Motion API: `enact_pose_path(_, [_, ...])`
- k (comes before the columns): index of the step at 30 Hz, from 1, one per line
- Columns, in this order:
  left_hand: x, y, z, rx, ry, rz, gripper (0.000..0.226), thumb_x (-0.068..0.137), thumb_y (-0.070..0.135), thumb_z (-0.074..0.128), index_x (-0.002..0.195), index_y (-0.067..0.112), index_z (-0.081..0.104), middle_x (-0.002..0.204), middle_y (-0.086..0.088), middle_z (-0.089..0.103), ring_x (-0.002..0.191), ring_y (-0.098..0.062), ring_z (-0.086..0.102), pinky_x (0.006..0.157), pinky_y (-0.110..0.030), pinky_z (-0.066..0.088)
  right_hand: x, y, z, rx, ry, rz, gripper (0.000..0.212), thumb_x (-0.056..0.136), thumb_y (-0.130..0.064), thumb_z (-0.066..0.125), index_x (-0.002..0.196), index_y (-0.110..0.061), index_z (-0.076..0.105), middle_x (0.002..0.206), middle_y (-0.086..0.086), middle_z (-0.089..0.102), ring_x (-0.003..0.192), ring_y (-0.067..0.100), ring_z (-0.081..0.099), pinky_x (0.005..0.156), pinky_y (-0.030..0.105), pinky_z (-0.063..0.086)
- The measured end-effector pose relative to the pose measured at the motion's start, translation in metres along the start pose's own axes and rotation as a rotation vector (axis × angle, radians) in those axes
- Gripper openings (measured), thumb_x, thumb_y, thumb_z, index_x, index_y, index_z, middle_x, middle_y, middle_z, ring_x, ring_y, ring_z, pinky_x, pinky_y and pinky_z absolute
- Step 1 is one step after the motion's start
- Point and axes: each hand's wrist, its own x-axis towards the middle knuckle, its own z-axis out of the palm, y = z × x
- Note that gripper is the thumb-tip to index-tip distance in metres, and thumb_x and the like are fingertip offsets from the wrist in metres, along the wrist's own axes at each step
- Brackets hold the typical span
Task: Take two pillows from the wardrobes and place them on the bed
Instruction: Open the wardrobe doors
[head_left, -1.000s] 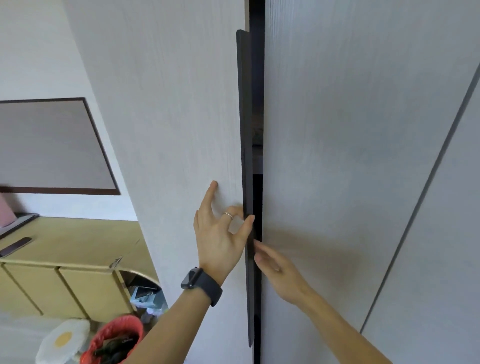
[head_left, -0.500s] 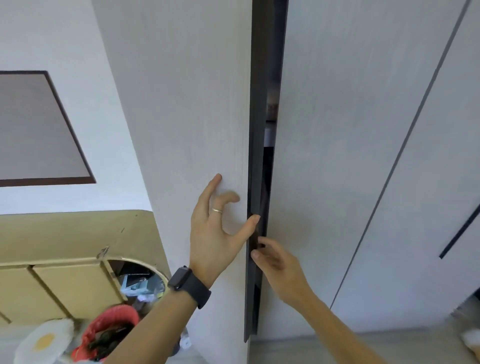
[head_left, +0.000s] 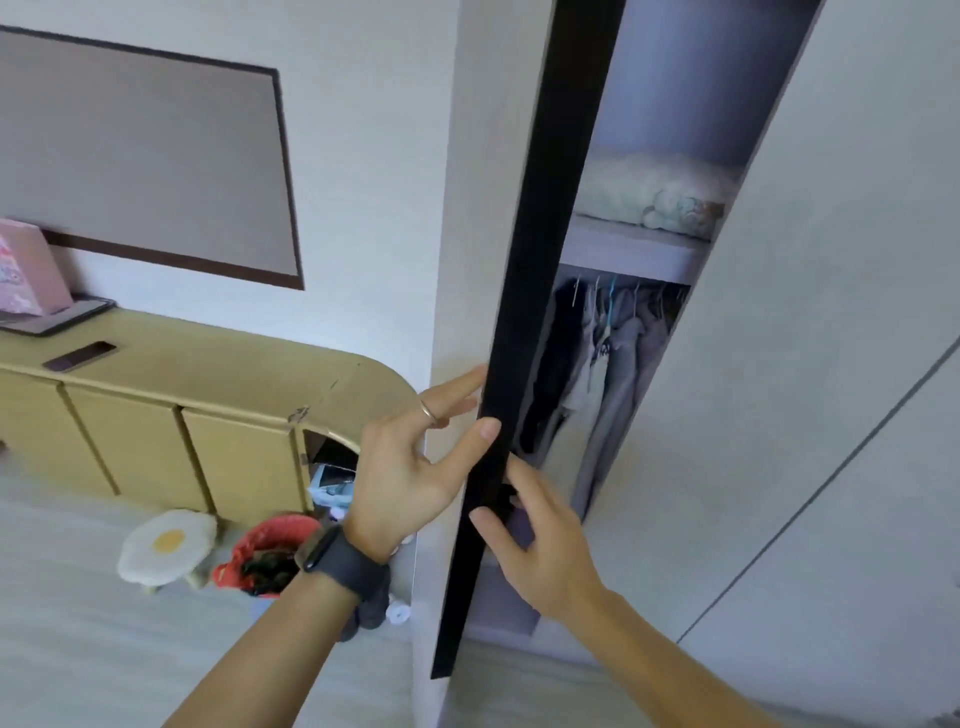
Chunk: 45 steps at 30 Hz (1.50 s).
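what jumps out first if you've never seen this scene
Both hands at centre: the left hand and right hand grip the dark edge of a half-open wardrobe door. Through the gap, fluffy pale bedding lies on the upper shelf above hanging clothes.

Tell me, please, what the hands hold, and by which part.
The wardrobe door, by its dark edge strip: left hand pinches it, right hand grips just below.

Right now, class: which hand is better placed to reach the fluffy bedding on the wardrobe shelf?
Probably the right hand: it holds the dark door edge from the opening side, below the fluffy bedding. The left hand pinches that edge from outside and could hold the door alone.
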Motion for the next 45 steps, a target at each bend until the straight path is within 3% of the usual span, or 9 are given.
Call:
enact_pose_path(7, [-0.007, -0.004, -0.069, -0.357, 0.049, -0.283, 0.027, 0.087, 0.018, 0.07, 0.114, 0.016, 0.072, 0.109, 0.0, 0.076, 0.106, -0.017, 0.071, 0.093, -0.035, 0.056, 0.03, -0.042, 0.052, -0.05, -0.049, -0.152, 0.082, 0.091, -0.052, 0.065, 0.157, -0.025, 0.025, 0.162, -0.012, 0.028, 0.148, 0.005, 0.028, 0.115, 0.038, 0.037])
enact_pose_path(17, [-0.019, -0.016, -0.099, -0.308, 0.138, -0.338, 0.024, 0.094, 0.016, 0.066, 0.118, 0.021, 0.068, 0.111, 0.003, 0.075, 0.105, -0.016, 0.071, 0.101, -0.048, 0.051, 0.041, -0.055, 0.087, 0.002, -0.099, -0.163, 0.088, 0.09, -0.046, 0.069, 0.155, -0.046, 0.01, 0.158, -0.013, 0.034, 0.143, 0.008, 0.039, 0.112, 0.039, 0.041])
enact_pose_path(21, [-0.037, -0.008, -0.083, 0.323, 0.376, 0.007, 0.051, 0.083, 0.02, 0.069, 0.132, 0.021, 0.056, 0.13, 0.003, 0.059, 0.12, -0.014, 0.056, 0.1, -0.039, 0.046, 0.037, -0.045, 0.076, -0.019, -0.116, -0.206, 0.076, 0.091, -0.047, 0.065, 0.155, -0.031, 0.027, 0.158, -0.016, 0.034, 0.144, 0.006, 0.037, 0.113, 0.035, 0.04])
enact_pose_path(23, [-0.046, 0.002, -0.063, 0.514, 0.465, 0.265, 0.04, 0.082, 0.015, 0.069, 0.122, 0.013, 0.061, 0.119, -0.006, 0.061, 0.104, -0.024, 0.059, 0.087, -0.04, 0.049, 0.029, -0.031, 0.062, -0.057, -0.102, -0.216, 0.066, 0.093, -0.045, 0.062, 0.151, -0.025, 0.038, 0.156, -0.013, 0.04, 0.143, 0.006, 0.039, 0.112, 0.033, 0.042])
enact_pose_path(25, [-0.053, 0.004, -0.036, 0.456, 0.324, 0.345, 0.025, 0.085, 0.013, 0.065, 0.11, 0.014, 0.068, 0.104, -0.001, 0.066, 0.088, -0.023, 0.064, 0.073, -0.04, 0.052, 0.019, -0.009, 0.039, -0.097, -0.085, -0.161, 0.056, 0.093, -0.038, 0.064, 0.145, -0.025, 0.046, 0.149, -0.014, 0.048, 0.137, 0.005, 0.045, 0.108, 0.029, 0.044])
enact_pose_path(28, [-0.053, -0.008, 0.007, 0.42, 0.1, 0.151, 0.026, 0.089, 0.022, 0.06, 0.113, 0.027, 0.067, 0.093, 0.013, 0.068, 0.085, -0.014, 0.066, 0.063, -0.033, 0.056, 0.0, 0.033, -0.007, -0.204, -0.052, 0.003, 0.048, 0.094, -0.029, 0.065, 0.14, -0.029, 0.052, 0.143, -0.013, 0.053, 0.131, 0.01, 0.049, 0.108, 0.031, 0.042])
enact_pose_path(34, [-0.031, -0.055, 0.103, 0.553, -0.46, -0.165, 0.048, 0.096, 0.037, 0.051, 0.143, 0.033, 0.045, 0.142, 0.01, 0.051, 0.126, -0.02, 0.049, 0.09, -0.036, 0.047, -0.037, 0.094, -0.107, -0.433, 0.14, 0.216, 0.037, 0.094, -0.022, 0.068, 0.13, -0.03, 0.063, 0.137, -0.012, 0.056, 0.127, 0.005, 0.045, 0.106, 0.01, 0.032])
enact_pose_path(40, [0.024, -0.067, 0.2, 0.503, -0.639, -0.103, 0.048, 0.096, 0.036, 0.051, 0.143, 0.031, 0.045, 0.146, 0.006, 0.049, 0.129, -0.018, 0.048, 0.1, -0.036, 0.047, -0.024, 0.112, -0.189, -0.573, 0.268, 0.337, 0.035, 0.096, -0.034, 0.063, 0.131, -0.034, 0.062, 0.144, -0.013, 0.052, 0.137, 0.01, 0.039, 0.106, 0.013, 0.024])
enact_pose_path(45, [0.116, -0.051, 0.253, 0.381, -0.558, -0.096, 0.049, 0.096, 0.035, 0.054, 0.143, 0.029, 0.044, 0.15, 0.006, 0.042, 0.132, -0.015, 0.045, 0.096, -0.032, 0.048, 0.039, 0.12, -0.255, -0.638, 0.396, 0.279, 0.038, 0.096, -0.04, 0.06, 0.134, -0.037, 0.059, 0.147, -0.014, 0.049, 0.14, 0.01, 0.035, 0.107, 0.018, 0.027])
